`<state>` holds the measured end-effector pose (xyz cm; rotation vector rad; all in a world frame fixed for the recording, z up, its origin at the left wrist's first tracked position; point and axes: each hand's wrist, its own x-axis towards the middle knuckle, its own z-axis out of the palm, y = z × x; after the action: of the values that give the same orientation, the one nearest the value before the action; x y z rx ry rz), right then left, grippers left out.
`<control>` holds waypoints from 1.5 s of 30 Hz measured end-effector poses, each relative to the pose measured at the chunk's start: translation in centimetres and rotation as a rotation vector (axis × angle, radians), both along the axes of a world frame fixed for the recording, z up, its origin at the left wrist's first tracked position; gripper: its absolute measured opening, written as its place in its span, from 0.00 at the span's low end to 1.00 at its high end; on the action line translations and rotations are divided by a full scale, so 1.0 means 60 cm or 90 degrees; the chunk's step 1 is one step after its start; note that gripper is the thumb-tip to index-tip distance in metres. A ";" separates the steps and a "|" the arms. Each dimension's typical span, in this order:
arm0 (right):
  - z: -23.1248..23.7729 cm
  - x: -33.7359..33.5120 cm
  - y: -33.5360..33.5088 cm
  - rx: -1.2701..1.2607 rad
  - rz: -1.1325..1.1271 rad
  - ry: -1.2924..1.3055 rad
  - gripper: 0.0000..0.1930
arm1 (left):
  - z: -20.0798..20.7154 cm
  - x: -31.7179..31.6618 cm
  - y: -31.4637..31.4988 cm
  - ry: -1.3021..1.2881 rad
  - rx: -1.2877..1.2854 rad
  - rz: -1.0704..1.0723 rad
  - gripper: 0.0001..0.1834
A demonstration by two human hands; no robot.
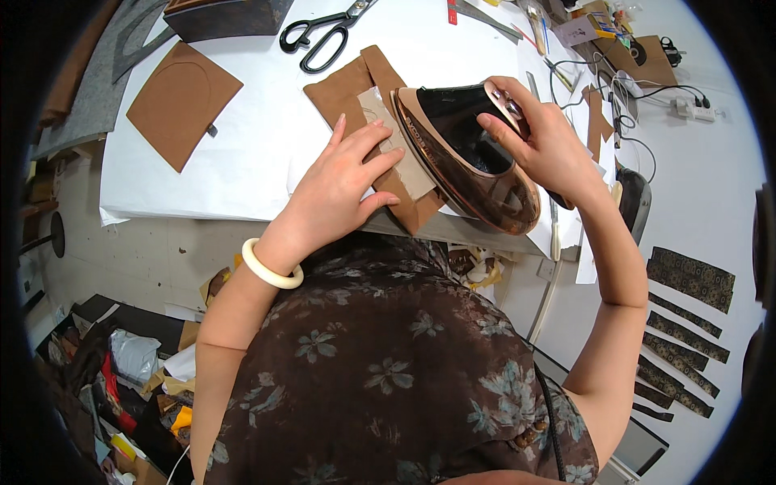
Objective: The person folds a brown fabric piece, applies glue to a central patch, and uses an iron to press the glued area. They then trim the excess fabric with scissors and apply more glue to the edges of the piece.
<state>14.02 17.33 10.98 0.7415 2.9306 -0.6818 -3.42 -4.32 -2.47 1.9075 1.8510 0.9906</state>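
My right hand (537, 133) is wrapped round the handle of a black and copper-coloured clothes iron (461, 133). The iron rests at a slant over the right side of a brown fabric piece (335, 90) near the table's front edge. Part of that fabric is hidden beneath the iron. A beige paper or card strip (416, 171) lies on the fabric along the iron's left edge. My left hand (347, 178) lies flat with fingers spread, pressing on the strip and the brown fabric. A cream bangle (272, 265) circles my left wrist.
On the white-covered table (271, 137) lie another brown fabric piece (184, 101) with a drawn curve, black-handled scissors (319, 36) and a dark box (226, 18). Cables and a power strip (693, 111) are at the right. Scraps fill the lower left (133, 356); patterned strips (687, 279) lie far right.
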 end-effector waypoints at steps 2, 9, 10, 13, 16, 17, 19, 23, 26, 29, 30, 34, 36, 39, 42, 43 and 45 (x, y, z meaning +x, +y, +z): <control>0.004 -0.003 -0.004 0.007 -0.012 -0.021 0.22 | -0.006 0.002 0.000 -0.025 0.016 0.010 0.34; 0.006 -0.005 -0.016 0.033 0.000 -0.022 0.22 | -0.010 0.002 0.002 -0.059 0.030 0.013 0.34; 0.007 -0.007 -0.018 0.036 0.000 -0.027 0.22 | -0.011 0.002 0.002 -0.062 0.032 0.016 0.34; 0.009 -0.010 -0.022 0.052 0.006 -0.036 0.21 | -0.014 0.003 0.003 -0.074 0.034 0.022 0.35; 0.008 -0.009 -0.023 0.069 0.020 -0.038 0.21 | -0.015 0.004 0.002 -0.085 0.039 0.025 0.37; 0.009 -0.011 -0.024 0.066 0.020 -0.042 0.21 | -0.015 0.004 0.002 -0.087 0.044 0.025 0.37; 0.009 -0.011 -0.025 0.061 0.016 -0.047 0.21 | -0.016 0.003 0.004 -0.091 0.047 0.024 0.38; 0.006 -0.011 -0.025 0.057 0.014 -0.041 0.21 | -0.018 0.003 0.006 -0.117 0.046 0.026 0.37; 0.008 -0.013 -0.026 0.055 0.020 -0.043 0.21 | -0.020 0.001 0.006 -0.122 0.044 0.024 0.37; 0.006 -0.011 -0.027 0.064 0.026 -0.033 0.21 | -0.014 0.005 0.004 -0.190 0.102 0.075 0.35; 0.004 -0.010 -0.026 0.069 0.030 -0.026 0.21 | -0.010 0.008 0.002 -0.224 0.131 0.103 0.34; -0.001 -0.006 -0.030 0.061 0.022 -0.013 0.21 | -0.017 0.021 -0.018 -0.677 0.149 0.404 0.29; -0.011 0.000 -0.027 0.063 0.020 0.010 0.21 | 0.010 0.012 -0.027 -0.869 0.047 0.427 0.32; -0.011 0.005 -0.025 0.057 0.002 0.013 0.22 | 0.015 0.007 -0.024 -0.956 -0.063 0.373 0.33; -0.010 0.012 -0.019 0.041 0.005 0.032 0.22 | 0.023 0.005 0.005 -0.956 -0.090 0.272 0.29; -0.005 0.013 -0.021 0.026 -0.005 0.036 0.22 | 0.028 0.006 0.017 -0.956 -0.088 0.233 0.26; 0.010 0.024 -0.032 -0.002 -0.028 0.043 0.22 | 0.020 0.019 0.038 -0.951 -0.055 0.248 0.22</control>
<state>15.45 15.39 11.59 0.8008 2.9809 -0.7301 -2.28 -2.02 -1.26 0.2972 1.1794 1.6794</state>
